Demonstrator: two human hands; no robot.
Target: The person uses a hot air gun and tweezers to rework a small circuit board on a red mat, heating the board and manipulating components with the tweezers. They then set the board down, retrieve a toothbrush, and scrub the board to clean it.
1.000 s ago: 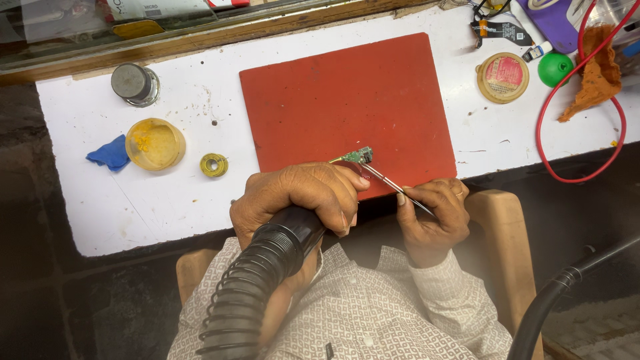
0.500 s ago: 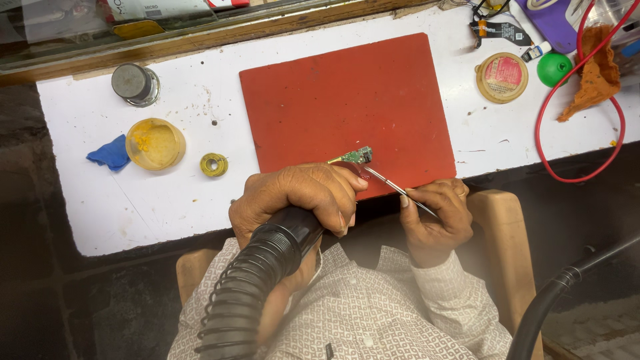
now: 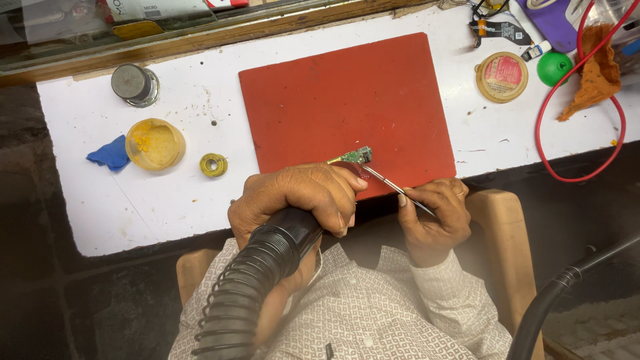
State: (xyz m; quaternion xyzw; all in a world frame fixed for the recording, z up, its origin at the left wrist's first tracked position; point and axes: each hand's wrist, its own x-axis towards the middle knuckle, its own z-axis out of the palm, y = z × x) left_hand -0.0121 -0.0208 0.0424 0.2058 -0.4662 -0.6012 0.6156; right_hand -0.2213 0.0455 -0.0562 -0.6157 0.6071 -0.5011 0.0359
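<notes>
Head view showed work under way: left hand [image 3: 300, 195] gripped a hose nozzle [image 3: 283, 243], right hand [image 3: 432, 217] gripped tweezers [image 3: 390, 183] touching a board [image 3: 353, 157] at mat [image 3: 320, 87] edge, lower centre.

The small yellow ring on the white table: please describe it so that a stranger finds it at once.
Start from the red mat on the white table. Left of its lower corner lies the yellow ring, beside a round yellow tub. It alone is a small coil with an open centre.
</notes>
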